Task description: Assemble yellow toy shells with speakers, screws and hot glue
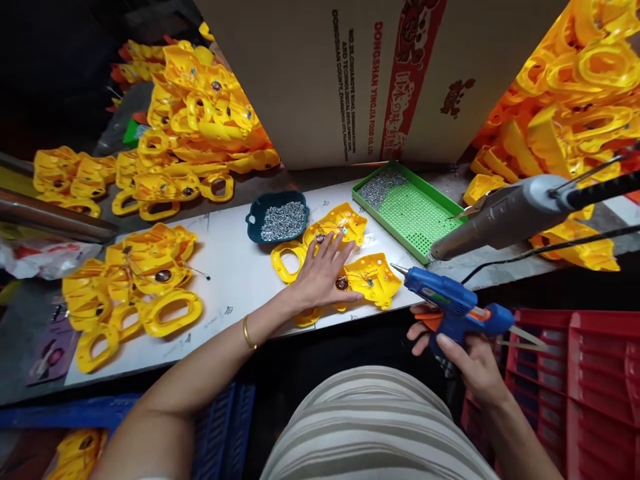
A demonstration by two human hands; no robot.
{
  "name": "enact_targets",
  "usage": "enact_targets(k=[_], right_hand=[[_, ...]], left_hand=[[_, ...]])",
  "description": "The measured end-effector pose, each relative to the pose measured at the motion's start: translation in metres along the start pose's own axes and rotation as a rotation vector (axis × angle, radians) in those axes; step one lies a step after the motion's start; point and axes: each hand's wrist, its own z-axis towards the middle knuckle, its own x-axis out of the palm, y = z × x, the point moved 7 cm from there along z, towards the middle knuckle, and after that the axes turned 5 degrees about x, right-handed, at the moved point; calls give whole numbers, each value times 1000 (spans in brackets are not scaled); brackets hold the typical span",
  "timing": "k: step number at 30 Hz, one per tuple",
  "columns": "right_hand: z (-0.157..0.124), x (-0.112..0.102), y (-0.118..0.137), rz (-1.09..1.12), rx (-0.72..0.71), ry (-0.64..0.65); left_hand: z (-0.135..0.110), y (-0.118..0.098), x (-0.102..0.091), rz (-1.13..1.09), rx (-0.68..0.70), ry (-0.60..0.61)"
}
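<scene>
My left hand lies with fingers spread over two yellow plastic shells on the white work board. Its fingertips reach the farther shell, while the thumb rests by the nearer shell, which has thin wires and a round dark part inside. Whether the hand presses on either shell I cannot tell. In my right hand is a blue hot glue gun with an orange trigger. The nozzle points left, close to the nearer shell's right edge. A glue stick sticks out of the back of the gun.
Behind the shells stand a dark green tray of screws and a green perforated tray. More yellow shells lie at left. A large cardboard box blocks the back. An electric screwdriver hangs at right above red crates.
</scene>
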Motion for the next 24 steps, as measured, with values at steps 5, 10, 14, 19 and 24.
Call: enact_targets(k=[5, 10, 14, 19, 24], right_hand=[[3, -2, 0, 31, 65, 15], [5, -3, -4, -11, 154, 39], [7, -4, -11, -35, 216, 12], [9, -5, -12, -35, 258, -12], [5, -10, -12, -84, 330, -6]], left_hand=[[-9, 3, 0, -53, -26, 84], [-26, 4, -13, -64, 18, 123], [-28, -6, -24, -58, -10, -46], [-13, -41, -9, -41, -46, -122], [-5, -51, 5, -78, -67, -46]])
